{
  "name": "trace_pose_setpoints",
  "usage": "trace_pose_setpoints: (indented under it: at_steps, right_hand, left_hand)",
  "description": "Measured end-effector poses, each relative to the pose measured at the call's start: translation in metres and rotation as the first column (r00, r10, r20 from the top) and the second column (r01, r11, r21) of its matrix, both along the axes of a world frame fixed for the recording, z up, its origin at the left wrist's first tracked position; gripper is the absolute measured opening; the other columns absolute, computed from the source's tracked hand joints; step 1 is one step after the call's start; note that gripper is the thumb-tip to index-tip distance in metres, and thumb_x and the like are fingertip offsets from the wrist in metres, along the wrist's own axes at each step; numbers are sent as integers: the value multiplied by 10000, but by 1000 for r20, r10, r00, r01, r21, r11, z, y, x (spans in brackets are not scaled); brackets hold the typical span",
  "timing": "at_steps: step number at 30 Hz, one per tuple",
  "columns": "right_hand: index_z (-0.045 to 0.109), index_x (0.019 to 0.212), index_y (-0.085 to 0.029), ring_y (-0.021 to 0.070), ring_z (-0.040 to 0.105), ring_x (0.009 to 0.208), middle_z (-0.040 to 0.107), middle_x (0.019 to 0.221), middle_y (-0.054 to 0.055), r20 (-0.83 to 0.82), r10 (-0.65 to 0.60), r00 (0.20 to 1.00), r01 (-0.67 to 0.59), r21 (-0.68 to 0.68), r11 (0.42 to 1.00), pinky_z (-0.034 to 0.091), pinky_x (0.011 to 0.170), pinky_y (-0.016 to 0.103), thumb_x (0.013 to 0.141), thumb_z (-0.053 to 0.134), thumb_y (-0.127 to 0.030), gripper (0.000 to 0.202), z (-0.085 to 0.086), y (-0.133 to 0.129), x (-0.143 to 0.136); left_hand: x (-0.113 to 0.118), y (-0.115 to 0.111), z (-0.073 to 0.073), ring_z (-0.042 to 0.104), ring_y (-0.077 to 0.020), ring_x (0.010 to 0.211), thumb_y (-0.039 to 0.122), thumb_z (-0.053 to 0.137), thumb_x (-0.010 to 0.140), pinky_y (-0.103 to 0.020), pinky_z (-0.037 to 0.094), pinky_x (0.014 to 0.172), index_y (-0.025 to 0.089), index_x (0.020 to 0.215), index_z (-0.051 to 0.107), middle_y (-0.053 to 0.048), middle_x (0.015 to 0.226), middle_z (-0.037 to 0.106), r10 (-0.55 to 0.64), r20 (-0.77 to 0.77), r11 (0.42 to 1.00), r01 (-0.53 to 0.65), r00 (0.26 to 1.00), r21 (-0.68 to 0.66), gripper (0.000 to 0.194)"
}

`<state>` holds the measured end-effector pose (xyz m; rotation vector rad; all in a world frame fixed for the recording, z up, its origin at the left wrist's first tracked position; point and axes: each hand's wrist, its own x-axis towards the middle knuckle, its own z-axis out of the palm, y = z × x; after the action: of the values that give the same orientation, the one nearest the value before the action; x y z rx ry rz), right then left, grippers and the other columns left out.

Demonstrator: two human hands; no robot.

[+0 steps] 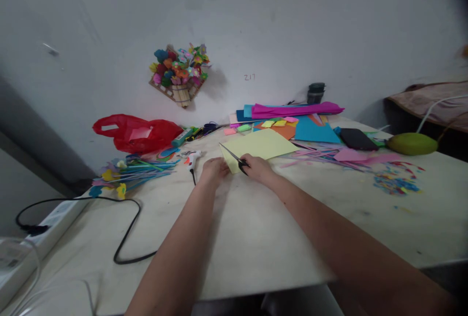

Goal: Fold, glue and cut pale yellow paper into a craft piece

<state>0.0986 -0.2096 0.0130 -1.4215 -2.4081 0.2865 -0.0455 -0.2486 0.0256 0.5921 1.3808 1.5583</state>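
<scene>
Gripped in my right hand (pixel 256 167) are black-handled scissors (pixel 242 162), their blades reaching over the left end of the pale yellow sheet (pixel 263 144), which lies on the table (pixel 263 238). At the sheet's near left corner, my left hand (pixel 215 169) touches it; whether those fingers pinch or only press, I cannot tell. Just left of the sheet lies a white glue gun (pixel 193 160); farther left, a red plastic bag (pixel 161 133). Right of the sheet are pink and purple strips (pixel 321 154).
</scene>
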Motion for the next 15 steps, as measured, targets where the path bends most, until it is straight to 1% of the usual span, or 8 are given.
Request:
trace_pose_setpoints:
  at_steps: [2, 4, 6, 8, 10, 13, 15]
  right_hand:
    - [496, 1164, -261, 178, 587, 946, 648, 1046, 35, -11, -9, 1000, 9, -17, 1000, 377, 697, 240, 830, 459, -286, 337, 0, 1, 0]
    - [505, 1157, -259, 174, 589, 941, 651, 1040, 32, -26, -9, 1000, 9, -23, 1000, 379, 695, 235, 824, 463, -268, 335, 0, 1, 0]
    - [515, 1145, -257, 172, 589, 937, 655, 1029, 31, -46, -6, 999, 5, -24, 1000, 382, 697, 233, 822, 466, -264, 327, -1, 2, 0]
    - [519, 1140, -256, 172, 590, 934, 658, 1016, 31, -66, 0, 998, -2, -22, 1000, 384, 698, 232, 818, 470, -269, 325, -3, 3, 1]
    - [523, 1135, -258, 174, 592, 924, 662, 998, 28, -79, 8, 997, -9, -15, 1000, 385, 692, 232, 810, 477, -271, 328, -4, 4, 1]
    - [534, 1120, -258, 176, 598, 906, 668, 976, 25, -92, 23, 996, -23, 3, 1000, 386, 673, 230, 797, 484, -276, 326, -6, 4, 2]
    - [542, 1110, -255, 178, 602, 894, 671, 968, 24, -99, 28, 995, -27, 15, 1000, 389, 662, 230, 792, 486, -275, 324, -6, 2, 2]
  left_hand:
    - [2, 0, 1, 605, -145, 546, 71, 565, 699, -294, 514, 592, 146, 727, 483, -20, 585, 566, -13, 65, 1000, 13, 998, 0, 115]
    - [2, 1, 0, 604, -141, 535, 47, 553, 714, -283, 522, 585, 133, 734, 487, -32, 583, 564, 5, 124, 1000, -4, 992, -9, 110]
    - [2, 3, -2, 600, -135, 519, 49, 540, 741, -264, 522, 564, 116, 740, 496, -48, 581, 567, 11, 136, 1000, -8, 991, -23, 81]
    - [2, 6, -6, 603, -140, 511, 76, 535, 764, -256, 519, 541, 104, 744, 506, -62, 580, 575, -18, 101, 999, 22, 995, -40, 45]
    - [2, 9, -9, 608, -151, 503, 95, 547, 763, -264, 519, 531, 100, 741, 515, -64, 569, 579, -59, 29, 996, 61, 998, -67, 40]
    - [5, 14, -13, 606, -167, 482, 62, 569, 721, -289, 520, 529, 116, 717, 514, -51, 531, 576, -115, -69, 986, 105, 991, -133, 78]
    - [5, 17, -16, 601, -177, 469, 27, 569, 688, -305, 516, 520, 134, 685, 506, -46, 508, 575, -150, -95, 977, 133, 984, -165, 124]
